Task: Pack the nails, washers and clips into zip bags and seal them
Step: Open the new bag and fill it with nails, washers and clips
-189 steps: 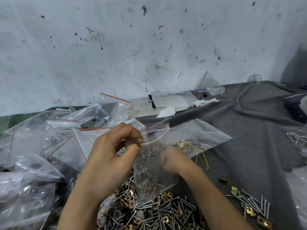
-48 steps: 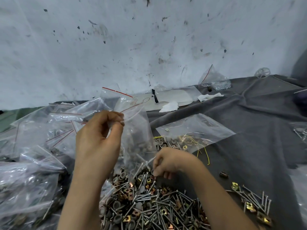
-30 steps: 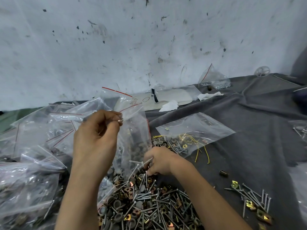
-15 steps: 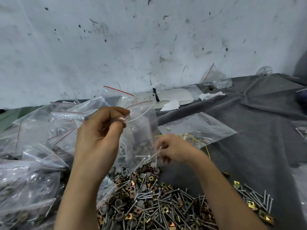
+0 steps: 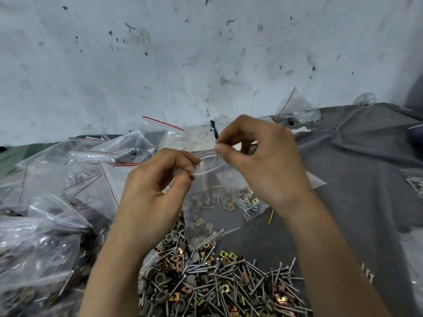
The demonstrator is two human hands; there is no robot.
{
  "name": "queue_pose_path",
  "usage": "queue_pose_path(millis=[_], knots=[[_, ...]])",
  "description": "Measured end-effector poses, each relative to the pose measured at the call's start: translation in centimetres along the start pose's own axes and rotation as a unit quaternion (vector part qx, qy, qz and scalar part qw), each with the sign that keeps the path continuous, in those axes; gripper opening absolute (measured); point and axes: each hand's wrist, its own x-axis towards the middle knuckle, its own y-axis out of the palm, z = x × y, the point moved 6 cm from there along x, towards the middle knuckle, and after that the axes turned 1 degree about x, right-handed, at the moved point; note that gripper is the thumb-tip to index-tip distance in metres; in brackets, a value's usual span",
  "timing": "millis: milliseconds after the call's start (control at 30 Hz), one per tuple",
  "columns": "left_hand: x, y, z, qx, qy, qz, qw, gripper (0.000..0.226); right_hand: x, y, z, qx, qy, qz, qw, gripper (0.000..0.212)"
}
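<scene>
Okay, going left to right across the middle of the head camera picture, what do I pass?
Pile of filled zip bags, left hand, the open zip bag it pinches, right hand, grey cloth.

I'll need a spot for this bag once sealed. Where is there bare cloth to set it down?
The grey cloth is bare right of the right hand, between the nail pile and the wall-side bag. The left is crowded with heaped zip bags; the front centre holds the pile.
</scene>
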Motion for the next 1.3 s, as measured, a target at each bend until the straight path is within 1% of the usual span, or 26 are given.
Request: queue_pose_path(millis=[67,100,167,200,233,267,300,367,400,433,467,533,633,733,833,933,1033,1100,1133,1167,1233,1300], knots=[[0.0,-0.2,0.0,-0.003,0.000,-0.005,1.000,0.012,0.0,0.6,-0.4,0.012,0.005,0.034,0.999,0.014],[0.0,-0.4,0.2,-0.004,-0.003,-0.010,1.000,0.013,0.0,0.5,-0.6,0.040,0.009,0.028,0.999,0.012],[0.0,-0.9,0.7,-0.005,-0.020,-0.035,0.999,0.015,0.3,-0.1,-1.6,0.064,0.025,-0.020,0.997,0.009],[0.0,-1.3,1.0,-0.007,-0.029,-0.052,0.998,0.016,0.4,-0.3,-2.4,0.042,0.038,-0.040,0.998,0.009],[0.0,-1.7,1.3,-0.004,-0.037,-0.072,0.997,0.017,0.5,-0.1,-3.3,0.004,0.063,-0.037,0.997,0.010],[0.0,-2.1,1.5,0.005,-0.039,-0.092,0.995,0.017,0.5,0.6,-4.4,-0.045,0.099,0.000,0.994,0.009],[0.0,-2.5,1.6,0.017,-0.039,-0.111,0.993,0.017,0.2,1.7,-5.5,-0.101,0.139,0.072,0.983,0.009],[-0.1,-3.0,1.8,0.029,-0.038,-0.142,0.989,0.017,-1.5,5.1,-7.7,-0.179,0.199,0.256,0.929,0.011],[-0.1,-3.2,1.8,0.026,-0.036,-0.154,0.987,0.017,-2.6,7.0,-8.4,-0.189,0.211,0.333,0.899,0.012],[-0.1,-3.4,1.8,0.022,-0.036,-0.164,0.986,0.017,-3.8,8.9,-8.7,-0.181,0.211,0.394,0.876,0.013],[-0.1,-3.5,1.8,0.019,-0.034,-0.172,0.984,0.017,-4.8,10.7,-8.9,-0.169,0.203,0.436,0.860,0.016],[-0.2,-3.6,1.8,0.019,-0.032,-0.180,0.983,0.018,-5.9,13.4,-8.9,-0.170,0.165,0.480,0.845,0.022],[-0.1,-3.6,1.9,0.011,-0.035,-0.177,0.984,0.018,-5.9,15.0,-9.0,-0.184,0.119,0.491,0.843,0.016],[-0.1,-3.5,1.8,0.005,-0.037,-0.171,0.985,0.017,-6.0,14.8,-9.3,-0.182,0.119,0.489,0.844,0.012],[-0.1,-3.3,1.7,0.003,-0.037,-0.164,0.986,0.016,-6.2,14.8,-9.4,-0.213,0.118,0.480,0.843,0.015],[-0.2,-3.3,1.7,0.000,-0.037,-0.162,0.986,0.016,-6.5,15.1,-9.4,-0.247,0.120,0.486,0.830,0.016],[-0.2,-3.3,1.7,-0.001,-0.038,-0.162,0.986,0.017,-6.7,15.2,-9.3,-0.271,0.117,0.506,0.811,0.008],[-0.2,-3.3,1.7,0.003,-0.039,-0.161,0.986,0.016,-6.7,15.2,-9.2,-0.278,0.116,0.512,0.804,0.015],[-0.2,-3.2,1.7,0.004,-0.039,-0.158,0.987,0.016,-6.6,15.2,-9.2,-0.270,0.120,0.509,0.808,0.013],[-0.2,-3.2,1.7,0.005,-0.040,-0.156,0.987,0.016,-6.4,14.9,-9.1,-0.254,0.125,0.498,0.819,0.013],[-0.2,-3.3,1.8,0.002,-0.044,-0.154,0.987,0.017,-5.7,13.6,-8.8,-0.199,0.148,0.469,0.848,0.013],[-0.2,-3.4,1.9,0.001,-0.044,-0.154,0.987,0.017,-4.5,11.4,-8.5,-0.139,0.172,0.432,0.874,0.009]])
